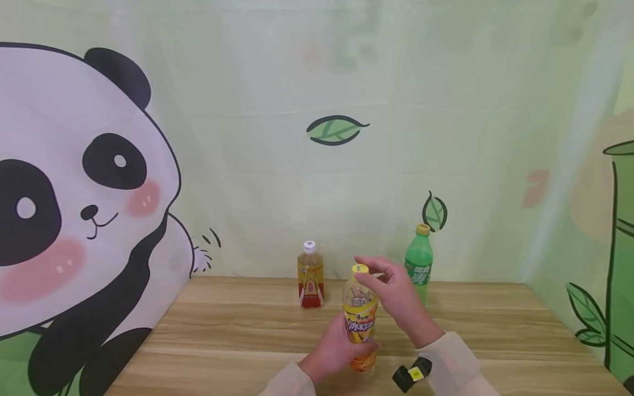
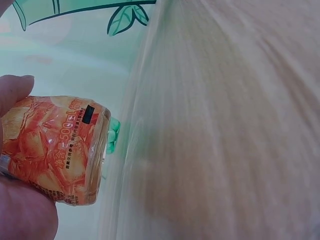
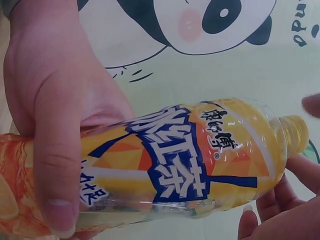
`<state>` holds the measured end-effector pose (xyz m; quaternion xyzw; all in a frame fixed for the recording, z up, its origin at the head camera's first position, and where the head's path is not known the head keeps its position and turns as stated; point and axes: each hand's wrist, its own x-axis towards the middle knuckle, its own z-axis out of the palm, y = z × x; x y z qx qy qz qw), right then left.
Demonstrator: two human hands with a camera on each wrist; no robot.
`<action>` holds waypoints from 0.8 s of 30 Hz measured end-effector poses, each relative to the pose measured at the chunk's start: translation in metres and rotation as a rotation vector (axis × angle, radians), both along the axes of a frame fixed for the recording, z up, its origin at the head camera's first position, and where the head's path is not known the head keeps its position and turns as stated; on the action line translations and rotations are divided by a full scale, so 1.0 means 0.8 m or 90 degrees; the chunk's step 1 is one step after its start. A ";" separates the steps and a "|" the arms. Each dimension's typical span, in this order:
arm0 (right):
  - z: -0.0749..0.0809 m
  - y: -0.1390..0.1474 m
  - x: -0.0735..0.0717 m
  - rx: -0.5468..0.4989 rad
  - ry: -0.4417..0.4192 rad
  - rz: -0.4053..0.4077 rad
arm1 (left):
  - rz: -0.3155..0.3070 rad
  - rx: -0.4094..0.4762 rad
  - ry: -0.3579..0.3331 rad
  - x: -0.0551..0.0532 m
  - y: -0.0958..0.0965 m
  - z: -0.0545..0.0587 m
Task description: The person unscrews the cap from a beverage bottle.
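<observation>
My left hand (image 1: 333,347) grips the lower part of an iced tea bottle (image 1: 360,319), thumb across its front, and holds it upright over the wooden table. Yellow and orange wrapping with blue-and-white lettering covers the bottle (image 3: 170,155). In the left wrist view its base (image 2: 102,150) shows raised off the tabletop. My right hand (image 1: 396,294) is at the bottle's top, fingers spread around the yellow cap (image 1: 360,269). From the right wrist, one fingertip (image 3: 312,105) stands a little apart from the cap (image 3: 295,134), while other fingers lie by the neck.
A bottle with a white cap (image 1: 310,278) and red-and-yellow label stands at the back of the table (image 1: 223,330). Behind my right hand is a green bottle (image 1: 420,258) with a yellowish cap. A cloth backdrop printed with a panda (image 1: 89,212) rises behind the table.
</observation>
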<state>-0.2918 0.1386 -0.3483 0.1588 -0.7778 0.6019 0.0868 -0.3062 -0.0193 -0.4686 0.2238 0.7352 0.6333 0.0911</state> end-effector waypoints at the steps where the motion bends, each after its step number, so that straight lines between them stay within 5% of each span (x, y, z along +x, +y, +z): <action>1: 0.000 0.000 0.000 0.008 0.010 -0.006 | 0.002 -0.001 0.000 0.000 0.000 0.000; 6: 0.001 -0.003 -0.001 0.023 0.033 -0.063 | 0.007 -0.003 0.007 -0.001 0.000 -0.003; 13: 0.006 -0.014 0.004 0.020 -0.009 -0.156 | 0.006 -0.008 0.024 -0.002 0.002 -0.005; 24: 0.006 -0.018 0.005 0.029 -0.003 -0.191 | 0.014 -0.024 0.012 0.000 0.002 -0.005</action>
